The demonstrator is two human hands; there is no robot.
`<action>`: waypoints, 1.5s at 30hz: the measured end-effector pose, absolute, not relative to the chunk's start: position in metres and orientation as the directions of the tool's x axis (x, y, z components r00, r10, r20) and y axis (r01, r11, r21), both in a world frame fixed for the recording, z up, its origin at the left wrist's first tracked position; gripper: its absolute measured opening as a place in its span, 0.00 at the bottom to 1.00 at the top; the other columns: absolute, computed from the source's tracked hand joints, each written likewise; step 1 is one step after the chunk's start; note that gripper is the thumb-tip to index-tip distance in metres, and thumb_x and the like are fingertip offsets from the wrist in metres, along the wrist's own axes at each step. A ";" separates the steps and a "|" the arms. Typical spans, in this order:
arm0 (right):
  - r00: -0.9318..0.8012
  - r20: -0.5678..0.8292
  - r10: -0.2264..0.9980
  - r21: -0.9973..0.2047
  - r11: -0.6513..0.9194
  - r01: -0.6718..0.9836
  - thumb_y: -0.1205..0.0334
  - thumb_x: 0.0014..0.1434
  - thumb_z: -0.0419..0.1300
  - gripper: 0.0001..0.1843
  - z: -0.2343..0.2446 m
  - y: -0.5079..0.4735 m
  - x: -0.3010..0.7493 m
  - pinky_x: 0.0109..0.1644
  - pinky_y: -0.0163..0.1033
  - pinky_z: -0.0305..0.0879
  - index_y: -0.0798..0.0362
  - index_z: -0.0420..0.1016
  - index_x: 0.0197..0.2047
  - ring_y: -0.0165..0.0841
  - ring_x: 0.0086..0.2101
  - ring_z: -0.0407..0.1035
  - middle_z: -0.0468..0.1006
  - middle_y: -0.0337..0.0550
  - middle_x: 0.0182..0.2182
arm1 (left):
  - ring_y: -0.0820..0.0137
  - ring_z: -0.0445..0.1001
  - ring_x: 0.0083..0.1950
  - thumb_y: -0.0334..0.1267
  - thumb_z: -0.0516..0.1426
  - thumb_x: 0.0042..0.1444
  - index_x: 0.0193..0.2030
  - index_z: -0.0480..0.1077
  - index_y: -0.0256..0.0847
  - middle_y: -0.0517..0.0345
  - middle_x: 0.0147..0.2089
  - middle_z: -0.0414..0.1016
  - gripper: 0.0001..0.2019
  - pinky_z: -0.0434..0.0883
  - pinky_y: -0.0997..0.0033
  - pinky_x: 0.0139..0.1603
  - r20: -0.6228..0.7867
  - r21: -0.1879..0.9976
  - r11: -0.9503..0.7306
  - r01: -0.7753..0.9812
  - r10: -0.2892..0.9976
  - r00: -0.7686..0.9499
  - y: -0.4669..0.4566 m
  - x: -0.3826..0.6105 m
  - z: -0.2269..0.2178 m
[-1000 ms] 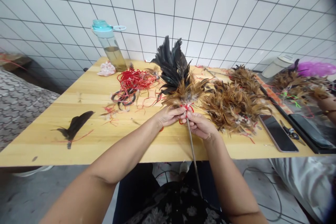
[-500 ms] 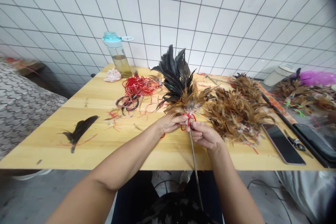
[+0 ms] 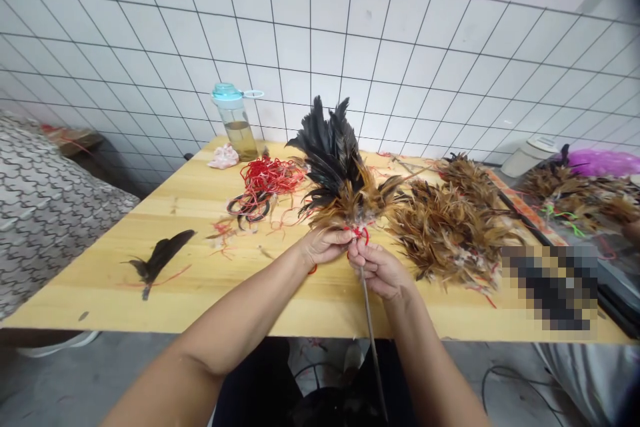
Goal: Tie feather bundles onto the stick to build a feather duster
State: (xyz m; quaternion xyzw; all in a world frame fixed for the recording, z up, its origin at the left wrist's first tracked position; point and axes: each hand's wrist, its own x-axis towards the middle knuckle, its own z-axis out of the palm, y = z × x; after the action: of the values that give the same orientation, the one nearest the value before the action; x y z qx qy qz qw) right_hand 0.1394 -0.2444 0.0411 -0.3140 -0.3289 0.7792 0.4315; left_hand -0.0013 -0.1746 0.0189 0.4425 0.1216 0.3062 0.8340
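A feather duster [image 3: 333, 160] with long black feathers and brown ones at its base is in front of me, feathers pointing away. Its thin stick [image 3: 371, 330] runs down over the table edge toward my lap. A red cord [image 3: 365, 235] loops around the feather base where it meets the stick. My left hand [image 3: 326, 247] is closed, thumb and fingers pinching at this binding from the left. From the right, my right hand [image 3: 379, 268] is closed on the red cord by the stick; its fingertips partly hide the cord.
On the wooden table [image 3: 165, 307] lie a loose black feather [image 3: 167, 255], tangled red cord [image 3: 273, 175], black-handled scissors [image 3: 250, 208] and a heap of brown feathers [image 3: 445, 233]. A water bottle [image 3: 237, 127] stands behind. A blurred-out patch covers the right front.
The view has tilted, so the table sits lower in it. My right hand has shifted slightly left, closer to my left hand at the red cord. Both hands keep their pinch.
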 end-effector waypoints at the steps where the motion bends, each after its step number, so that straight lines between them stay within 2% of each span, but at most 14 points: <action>1: -0.388 -0.206 0.899 -0.798 -0.383 -0.465 0.50 0.48 0.70 0.19 0.042 -0.244 0.138 0.17 0.29 0.31 0.56 0.69 0.25 0.17 0.17 0.34 0.57 0.28 0.17 | 0.68 0.76 0.30 0.50 0.70 0.37 0.23 0.74 0.33 0.51 0.25 0.76 0.20 0.74 0.69 0.37 0.063 0.801 0.428 -0.418 0.634 0.771 -0.175 0.000 0.018; 6: -0.219 -0.178 0.960 -0.882 -0.254 -0.397 0.47 0.49 0.68 0.21 0.042 -0.245 0.138 0.19 0.32 0.31 0.54 0.67 0.25 0.19 0.16 0.37 0.58 0.30 0.17 | 0.69 0.75 0.24 0.47 0.71 0.39 0.23 0.72 0.31 0.52 0.22 0.75 0.20 0.74 0.69 0.30 0.009 0.789 0.436 -0.432 0.696 0.718 -0.177 0.008 0.022; 11: 0.003 -0.139 0.990 -0.940 -0.131 -0.314 0.42 0.44 0.69 0.24 0.043 -0.246 0.137 0.20 0.35 0.34 0.53 0.68 0.23 0.22 0.17 0.41 0.59 0.32 0.17 | 0.74 0.73 0.24 0.38 0.72 0.39 0.29 0.72 0.32 0.58 0.24 0.74 0.16 0.72 0.74 0.28 -0.010 0.768 0.389 -0.508 0.801 0.599 -0.183 0.014 0.032; 15: 0.214 -0.049 0.976 -0.968 0.006 -0.249 0.41 0.44 0.68 0.23 0.041 -0.244 0.133 0.24 0.35 0.45 0.53 0.69 0.22 0.26 0.21 0.50 0.60 0.34 0.17 | 0.77 0.72 0.27 0.37 0.72 0.39 0.32 0.73 0.32 0.58 0.28 0.74 0.16 0.72 0.77 0.30 -0.020 0.757 0.381 -0.531 0.825 0.564 -0.188 0.018 0.037; 18: 0.349 0.025 0.937 -0.985 0.082 -0.149 0.42 0.47 0.66 0.21 0.036 -0.243 0.131 0.28 0.36 0.51 0.53 0.70 0.22 0.27 0.23 0.53 0.61 0.35 0.18 | 0.78 0.70 0.26 0.39 0.71 0.40 0.33 0.73 0.33 0.59 0.29 0.73 0.17 0.68 0.80 0.26 -0.036 0.779 0.358 -0.515 0.846 0.532 -0.193 0.018 0.040; 24: 0.411 0.140 0.901 -0.985 0.085 0.148 0.45 0.55 0.60 0.19 0.031 -0.247 0.124 0.31 0.37 0.53 0.51 0.70 0.23 0.31 0.25 0.56 0.62 0.37 0.19 | 0.78 0.70 0.30 0.41 0.70 0.42 0.33 0.74 0.33 0.58 0.29 0.73 0.15 0.67 0.80 0.31 0.000 0.897 0.207 -0.390 0.883 0.469 -0.197 0.019 0.047; 28: 0.389 0.144 0.910 -0.960 0.033 0.278 0.49 0.56 0.57 0.17 0.030 -0.249 0.119 0.32 0.38 0.54 0.50 0.70 0.22 0.32 0.26 0.58 0.65 0.37 0.20 | 0.78 0.67 0.26 0.42 0.67 0.47 0.27 0.73 0.32 0.59 0.25 0.71 0.13 0.63 0.80 0.27 -0.019 0.958 0.129 -0.258 0.921 0.390 -0.197 0.020 0.046; 31: 0.312 0.087 0.946 -0.981 0.026 0.193 0.49 0.54 0.61 0.17 0.031 -0.248 0.122 0.29 0.37 0.52 0.50 0.70 0.21 0.30 0.24 0.56 0.64 0.36 0.19 | 0.79 0.65 0.23 0.44 0.66 0.48 0.24 0.70 0.33 0.60 0.22 0.68 0.15 0.62 0.79 0.24 -0.019 0.938 0.163 -0.306 0.906 0.422 -0.197 0.020 0.044; 34: 0.172 -0.100 0.980 -0.994 -0.090 -0.063 0.46 0.50 0.65 0.20 0.034 -0.249 0.131 0.23 0.34 0.44 0.52 0.69 0.20 0.25 0.19 0.48 0.61 0.34 0.17 | 0.78 0.65 0.21 0.46 0.67 0.45 0.24 0.69 0.33 0.60 0.20 0.67 0.17 0.64 0.77 0.22 -0.025 0.892 0.247 -0.379 0.863 0.504 -0.197 0.018 0.043; 37: -0.042 -0.264 0.964 -0.913 -0.264 -0.312 0.45 0.47 0.69 0.21 0.037 -0.251 0.141 0.19 0.31 0.33 0.55 0.73 0.27 0.20 0.17 0.38 0.63 0.32 0.17 | 0.78 0.65 0.19 0.46 0.68 0.44 0.25 0.69 0.33 0.62 0.19 0.67 0.18 0.62 0.78 0.19 -0.046 0.868 0.307 -0.391 0.833 0.551 -0.195 0.016 0.041; 41: -0.254 -0.311 0.916 -0.775 -0.399 -0.491 0.50 0.45 0.73 0.22 0.038 -0.252 0.153 0.17 0.25 0.32 0.55 0.74 0.36 0.17 0.18 0.38 0.75 0.38 0.27 | 0.79 0.66 0.17 0.45 0.69 0.44 0.29 0.71 0.32 0.60 0.21 0.70 0.17 0.59 0.79 0.17 -0.082 0.835 0.401 -0.375 0.767 0.637 -0.192 0.014 0.036; 45: -0.405 -0.269 0.874 -0.671 -0.472 -0.571 0.54 0.45 0.74 0.20 0.031 -0.250 0.159 0.16 0.21 0.35 0.57 0.72 0.33 0.15 0.17 0.39 0.72 0.35 0.24 | 0.75 0.71 0.19 0.46 0.70 0.40 0.29 0.73 0.31 0.56 0.22 0.74 0.19 0.63 0.78 0.20 -0.078 0.817 0.443 -0.370 0.720 0.690 -0.191 0.013 0.033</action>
State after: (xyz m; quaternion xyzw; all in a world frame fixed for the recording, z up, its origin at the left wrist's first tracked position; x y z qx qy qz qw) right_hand 0.1590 -0.2504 0.0308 -0.3067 -0.2464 0.8012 0.4510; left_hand 0.0131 -0.1912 0.0334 0.4108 0.2127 0.3313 0.8224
